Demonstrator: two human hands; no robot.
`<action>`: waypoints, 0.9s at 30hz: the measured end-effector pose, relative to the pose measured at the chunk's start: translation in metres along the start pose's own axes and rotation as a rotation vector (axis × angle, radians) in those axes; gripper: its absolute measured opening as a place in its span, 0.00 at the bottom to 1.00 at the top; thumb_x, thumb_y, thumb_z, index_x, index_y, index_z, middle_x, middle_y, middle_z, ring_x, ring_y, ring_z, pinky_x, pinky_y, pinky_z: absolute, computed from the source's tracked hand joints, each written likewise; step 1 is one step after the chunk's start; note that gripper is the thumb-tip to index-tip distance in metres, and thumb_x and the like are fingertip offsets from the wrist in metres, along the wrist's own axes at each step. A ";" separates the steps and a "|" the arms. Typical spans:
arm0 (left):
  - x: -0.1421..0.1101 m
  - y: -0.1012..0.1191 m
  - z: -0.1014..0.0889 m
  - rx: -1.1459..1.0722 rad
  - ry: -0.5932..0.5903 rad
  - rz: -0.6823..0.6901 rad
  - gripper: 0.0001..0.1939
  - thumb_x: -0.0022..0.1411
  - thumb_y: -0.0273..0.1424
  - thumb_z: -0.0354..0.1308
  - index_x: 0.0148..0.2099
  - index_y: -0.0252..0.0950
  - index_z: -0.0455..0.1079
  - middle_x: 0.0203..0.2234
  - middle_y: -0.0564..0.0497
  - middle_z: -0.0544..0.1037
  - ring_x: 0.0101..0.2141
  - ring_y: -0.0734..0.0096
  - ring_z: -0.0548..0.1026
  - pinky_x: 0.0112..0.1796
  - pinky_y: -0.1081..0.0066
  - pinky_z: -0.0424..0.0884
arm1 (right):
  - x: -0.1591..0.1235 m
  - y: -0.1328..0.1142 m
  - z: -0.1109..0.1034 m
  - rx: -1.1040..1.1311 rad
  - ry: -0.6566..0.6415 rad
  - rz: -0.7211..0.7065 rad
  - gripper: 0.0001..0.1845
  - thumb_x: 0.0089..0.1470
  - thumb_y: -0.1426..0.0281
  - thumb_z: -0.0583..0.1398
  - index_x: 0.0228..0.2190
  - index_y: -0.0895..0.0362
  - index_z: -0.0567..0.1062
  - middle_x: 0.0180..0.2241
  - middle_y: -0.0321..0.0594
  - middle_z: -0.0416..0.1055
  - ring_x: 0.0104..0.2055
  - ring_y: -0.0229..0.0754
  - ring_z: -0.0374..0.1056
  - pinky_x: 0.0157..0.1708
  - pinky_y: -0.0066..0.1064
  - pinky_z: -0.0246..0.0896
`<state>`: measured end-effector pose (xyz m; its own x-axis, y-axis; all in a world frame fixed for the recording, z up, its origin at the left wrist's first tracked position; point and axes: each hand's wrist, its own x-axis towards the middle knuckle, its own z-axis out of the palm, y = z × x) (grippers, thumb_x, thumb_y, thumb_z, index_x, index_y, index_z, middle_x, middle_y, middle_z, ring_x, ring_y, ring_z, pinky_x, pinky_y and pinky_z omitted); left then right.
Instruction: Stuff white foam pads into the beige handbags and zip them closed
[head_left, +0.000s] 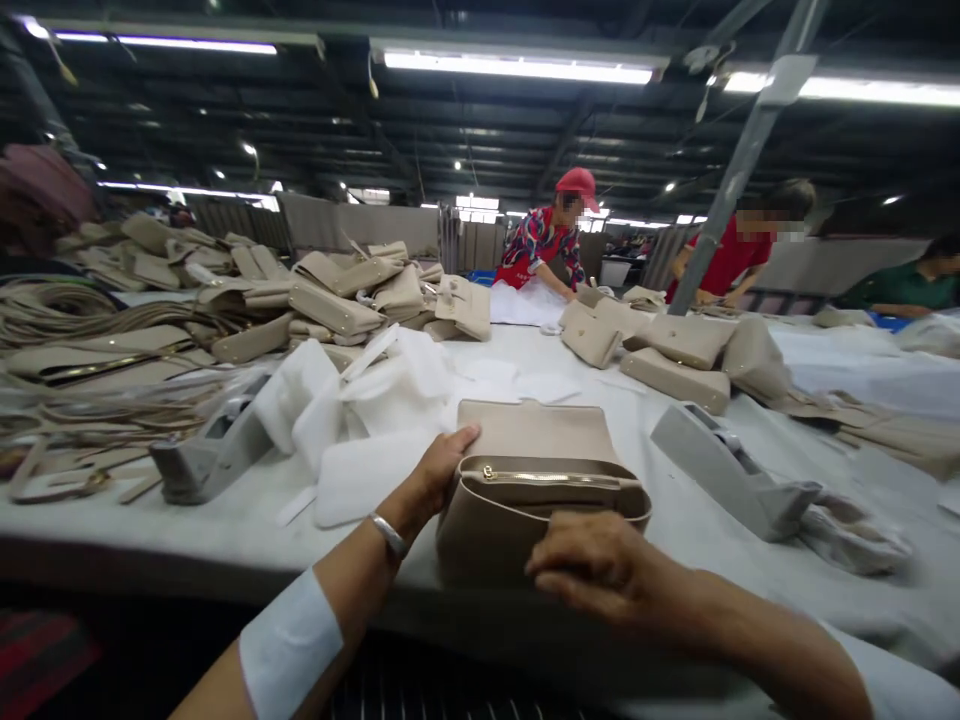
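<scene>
A beige leather handbag [525, 500] with a gold zipper stands at the near edge of the white-covered table [675, 520], its flap lying open behind it. My left hand [435, 475] grips the bag's left side, thumb up on its top corner; a silver bracelet is on that wrist. My right hand [592, 565] rests on the bag's front face near its right side, fingers curled against the leather. Both forearms wear white sleeve covers.
White foam sheets [360, 410] lie left of the bag. Grey tape dispensers sit at left [210, 445] and right [739, 475]. Piles of beige bags [352, 290] and straps [75, 340] fill the far left. Three people work at the table's far side, one in a red cap [559, 235].
</scene>
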<state>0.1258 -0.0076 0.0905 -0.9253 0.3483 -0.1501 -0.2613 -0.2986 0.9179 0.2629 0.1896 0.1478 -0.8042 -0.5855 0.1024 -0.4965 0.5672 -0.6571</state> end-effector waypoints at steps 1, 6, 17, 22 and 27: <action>-0.002 -0.002 -0.001 0.015 -0.012 0.034 0.19 0.56 0.40 0.60 0.36 0.26 0.73 0.23 0.44 0.78 0.24 0.63 0.76 0.28 0.67 0.73 | 0.011 -0.007 -0.007 -0.110 0.143 -0.047 0.13 0.58 0.63 0.54 0.37 0.53 0.77 0.31 0.41 0.71 0.32 0.39 0.66 0.34 0.30 0.60; -0.014 0.002 -0.001 0.160 -0.039 0.134 0.22 0.56 0.45 0.58 0.28 0.28 0.71 0.19 0.49 0.75 0.20 0.73 0.70 0.22 0.75 0.64 | 0.069 -0.001 -0.021 -0.445 0.129 -0.031 0.14 0.58 0.63 0.53 0.37 0.53 0.77 0.34 0.43 0.73 0.33 0.42 0.66 0.35 0.32 0.57; -0.009 -0.014 -0.013 0.489 0.432 0.276 0.20 0.40 0.27 0.67 0.39 0.33 0.68 0.34 0.47 0.75 0.35 0.64 0.73 0.34 0.70 0.68 | 0.086 0.008 -0.024 -0.187 -0.384 -0.127 0.19 0.53 0.79 0.51 0.44 0.55 0.72 0.34 0.38 0.73 0.34 0.37 0.66 0.36 0.27 0.58; -0.042 -0.012 -0.007 0.603 0.295 0.794 0.08 0.60 0.32 0.55 0.42 0.36 0.69 0.36 0.48 0.74 0.39 0.67 0.72 0.42 0.68 0.67 | 0.086 0.018 -0.030 -0.192 -0.265 -0.180 0.12 0.55 0.76 0.52 0.40 0.57 0.71 0.35 0.39 0.69 0.36 0.38 0.64 0.38 0.28 0.59; -0.066 -0.007 0.000 0.771 0.060 0.784 0.09 0.61 0.32 0.52 0.41 0.36 0.71 0.37 0.47 0.74 0.42 0.63 0.70 0.46 0.64 0.65 | 0.083 0.017 -0.040 -0.302 -0.218 -0.315 0.09 0.60 0.68 0.53 0.40 0.57 0.72 0.39 0.41 0.66 0.36 0.37 0.64 0.38 0.28 0.58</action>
<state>0.1883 -0.0286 0.0933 -0.7768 0.2545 0.5760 0.6268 0.2246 0.7461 0.1747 0.1739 0.1753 -0.5280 -0.8453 0.0813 -0.8035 0.4662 -0.3702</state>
